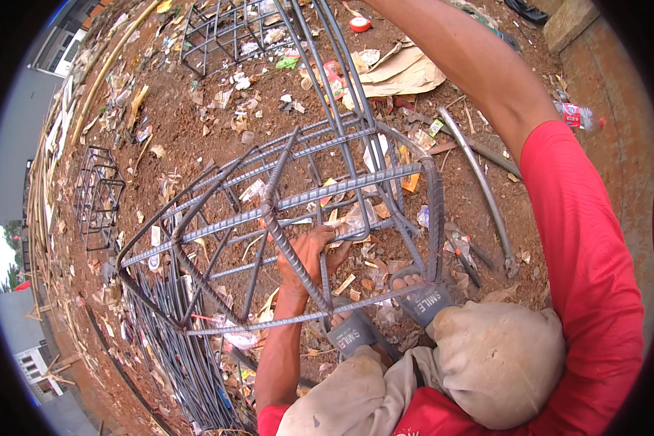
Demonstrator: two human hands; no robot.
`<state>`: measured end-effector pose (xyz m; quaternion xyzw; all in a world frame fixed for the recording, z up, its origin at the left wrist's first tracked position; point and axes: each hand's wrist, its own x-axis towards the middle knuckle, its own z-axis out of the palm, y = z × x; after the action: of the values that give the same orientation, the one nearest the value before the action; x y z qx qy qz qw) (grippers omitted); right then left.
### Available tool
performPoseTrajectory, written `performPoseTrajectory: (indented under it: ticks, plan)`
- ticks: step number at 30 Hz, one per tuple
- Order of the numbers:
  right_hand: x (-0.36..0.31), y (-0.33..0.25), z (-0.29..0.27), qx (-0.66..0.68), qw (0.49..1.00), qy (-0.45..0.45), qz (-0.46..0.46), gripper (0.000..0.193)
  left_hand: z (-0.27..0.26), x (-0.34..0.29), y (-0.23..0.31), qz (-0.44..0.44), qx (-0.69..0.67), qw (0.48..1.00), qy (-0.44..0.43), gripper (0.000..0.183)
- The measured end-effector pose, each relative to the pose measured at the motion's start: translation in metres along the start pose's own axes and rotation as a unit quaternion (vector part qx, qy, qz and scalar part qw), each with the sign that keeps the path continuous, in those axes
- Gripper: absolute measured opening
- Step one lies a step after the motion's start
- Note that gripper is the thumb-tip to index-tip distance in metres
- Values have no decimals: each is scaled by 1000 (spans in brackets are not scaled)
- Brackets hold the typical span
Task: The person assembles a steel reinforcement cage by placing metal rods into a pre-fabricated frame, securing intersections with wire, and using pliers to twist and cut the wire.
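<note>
A rebar cage (pixel 283 200) of ribbed long bars and bent square stirrups stands in front of me, tilted across the view. My left hand (pixel 309 254) reaches in among its bars, fingers closed around a thin upright bar of the cage. Several long steel bars (pixel 334 80) run from the top edge down into the cage; one ends in a hook near my left fingers. My right arm stretches up past the top edge, so the right hand is out of view. Below the cage, my sandalled feet (pixel 419 294) rest on the ground.
Smaller rebar cages lie at the far left (pixel 100 196) and top (pixel 225 33). A bundle of thin rods (pixel 189 356) is at lower left. A bent metal pipe (pixel 483 192), pincers-like tool (pixel 465 260), red tape measure (pixel 360 24), cardboard (pixel 403 73) and bottle (pixel 578 115) lie around on littered soil.
</note>
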<state>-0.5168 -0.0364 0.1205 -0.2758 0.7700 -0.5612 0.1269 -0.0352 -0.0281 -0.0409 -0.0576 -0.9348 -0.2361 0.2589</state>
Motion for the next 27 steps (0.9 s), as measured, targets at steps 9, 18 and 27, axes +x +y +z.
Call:
performPoseTrajectory:
  ticks: [9,18,27]
  plan:
    - [-58,-23,-9,-20,999,32,28,39,0,1,-2,4,9,1000,-24,39]
    - [-185,50,-102,34,990,128,-56,33,4,-1,1,-1,28,1000,-13,35]
    - [-548,165,3,48,972,59,222,31,0,7,3,-17,15,1000,-17,37]
